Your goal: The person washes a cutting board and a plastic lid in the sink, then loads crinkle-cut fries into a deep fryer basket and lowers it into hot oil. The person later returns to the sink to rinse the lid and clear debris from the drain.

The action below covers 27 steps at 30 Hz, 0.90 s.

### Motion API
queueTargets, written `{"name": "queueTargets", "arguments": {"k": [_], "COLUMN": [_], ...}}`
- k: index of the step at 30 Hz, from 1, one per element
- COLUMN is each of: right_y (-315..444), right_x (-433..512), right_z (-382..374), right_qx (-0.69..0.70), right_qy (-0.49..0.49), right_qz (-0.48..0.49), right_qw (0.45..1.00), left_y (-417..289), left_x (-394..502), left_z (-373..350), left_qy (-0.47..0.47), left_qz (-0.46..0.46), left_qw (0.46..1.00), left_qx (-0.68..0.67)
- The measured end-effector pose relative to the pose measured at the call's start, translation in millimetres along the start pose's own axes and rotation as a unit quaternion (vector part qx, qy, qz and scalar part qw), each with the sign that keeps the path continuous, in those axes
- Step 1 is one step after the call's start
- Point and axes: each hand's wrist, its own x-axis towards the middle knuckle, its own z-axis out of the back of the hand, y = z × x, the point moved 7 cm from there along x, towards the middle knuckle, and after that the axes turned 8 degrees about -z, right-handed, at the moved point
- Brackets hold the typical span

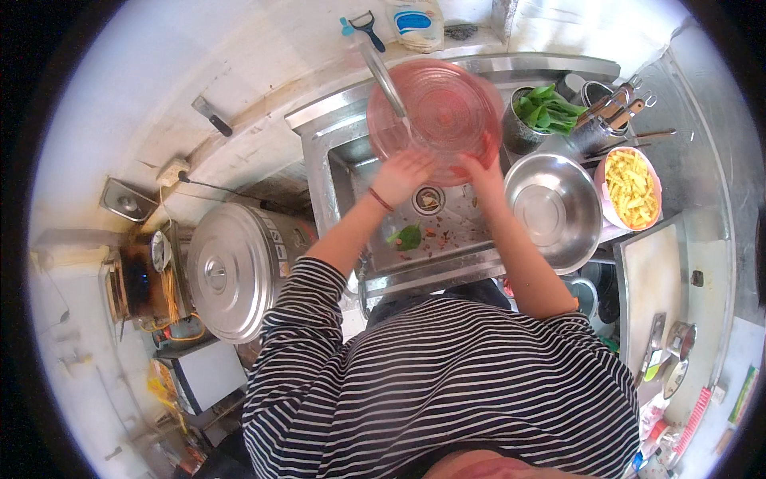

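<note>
A red plastic basin (446,114) with ringed ridges is held tilted over the far part of the stainless-steel sink (359,197). My right hand (483,170) grips its near right edge, thumb and fingers on the rim. Flat and blurred, my left hand (406,175) lies against the near left edge with its fingers stretched out. From the metal faucet (383,78) a thin stream of water falls by the basin's left side. Below my hands, a green leaf (409,237) and small reddish scraps lie on the sink floor near the drain (428,200).
Right of the sink stand a steel bowl (547,209), a pink bowl of crinkle-cut fries (631,188), a container of leafy greens (546,111) and wood-handled utensils (622,111). A large lidded steel pot (224,272) stands left. A peeler (368,30) lies beyond the faucet.
</note>
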Motion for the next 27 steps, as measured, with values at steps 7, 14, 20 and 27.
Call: {"name": "queueTargets", "arguments": {"k": [7, 14, 20, 27], "right_y": [-31, -22, -37, -49], "right_x": [10, 19, 5, -8], "right_z": [17, 25, 11, -4], "right_qx": [0.066, -0.078, -0.04, 0.031], "right_qy": [0.021, 0.014, 0.005, 0.102], "right_qz": [-0.162, -0.166, -0.192, -0.261], "right_qw": [0.984, 0.983, 0.98, 0.959], "left_y": [-46, 62, -2, -4], "left_x": [22, -19, -17, 29], "left_z": [-9, 7, -58, -25], "left_qy": [0.023, 0.272, 0.392, 0.119], "left_qz": [0.104, 0.057, 0.21, 0.326], "left_qw": [0.976, 0.922, 0.877, 0.936], "left_qx": [-0.189, 0.268, -0.182, -0.055]}}
